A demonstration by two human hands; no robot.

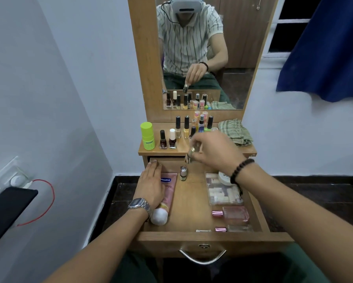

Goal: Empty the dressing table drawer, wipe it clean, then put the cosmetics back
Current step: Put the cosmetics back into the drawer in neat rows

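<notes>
The wooden drawer (194, 238) is pulled out below me. My left hand (151, 185) lies flat on its left side, over a pink Vaseline tube (167, 198). Between the drawer's back and the shelf edge, my right hand (214, 149) pinches a small bottle (192, 153), blurred. A little silver-capped bottle (183, 173) stands upright in the drawer. Along its right side lie a clear box of small items (222, 193), a white jar (224, 177) and two pink-capped perfume bottles (231, 214). A folded green checked cloth (235, 131) rests on the shelf at the right.
The dressing table shelf (183, 149) holds several nail polish bottles (172, 138), a lime green bottle (147, 135) at its left and small tubes at the back. A mirror (200, 52) rises behind. A wall is at the left, with a black device and a red cable (46, 203).
</notes>
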